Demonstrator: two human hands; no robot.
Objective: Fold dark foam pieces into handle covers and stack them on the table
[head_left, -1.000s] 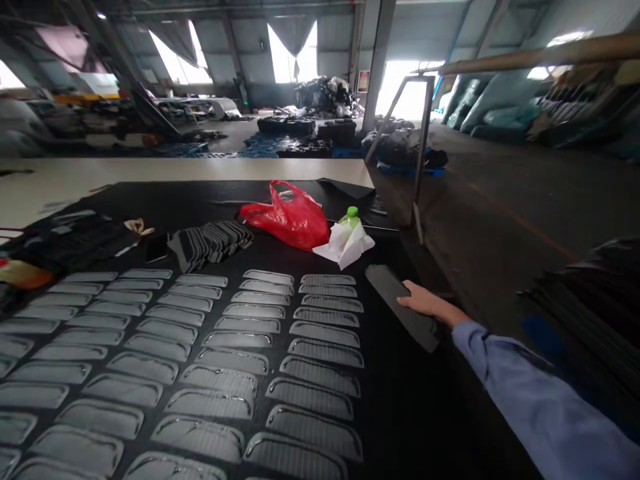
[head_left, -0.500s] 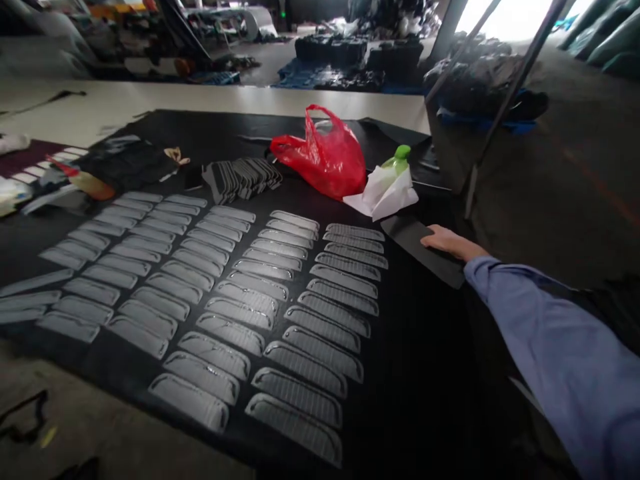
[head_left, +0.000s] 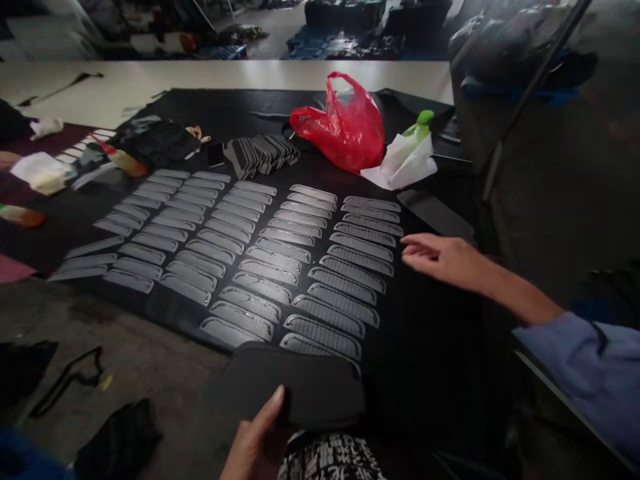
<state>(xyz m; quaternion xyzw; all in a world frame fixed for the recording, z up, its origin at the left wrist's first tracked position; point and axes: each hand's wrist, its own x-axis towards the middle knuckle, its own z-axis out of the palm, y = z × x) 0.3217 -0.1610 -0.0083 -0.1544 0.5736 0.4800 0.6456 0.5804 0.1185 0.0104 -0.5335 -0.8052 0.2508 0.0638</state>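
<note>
My left hand (head_left: pixel 257 437) grips a dark grey flat piece with rounded corners (head_left: pixel 305 383), thumb on top, at the table's near edge. It may be a stack; its underside is hidden. Out over the black table cover (head_left: pixel 420 353), my right hand (head_left: pixel 435 257) holds nothing, its fingers stretched leftward and slightly bent. Beside those fingers runs the rightmost column of narrow grey strips (head_left: pixel 363 252), with shiny wet-looking lines along their edges. Just beyond the right hand lies a larger dark grey panel (head_left: pixel 437 213), apart from it.
Behind the strips stand a fanned stack of grey pieces (head_left: pixel 263 155), a red plastic bag (head_left: pixel 350 130) and a green-capped bottle (head_left: pixel 423 123) with white paper (head_left: pixel 403 163). Squeeze bottles (head_left: pixel 123 159) lie left. Another person's hand (head_left: pixel 7 160) shows at the left edge.
My right hand has let go of the larger grey panel and moved toward me. My left hand with the dark grey piece has come into view as the camera tilted down.
</note>
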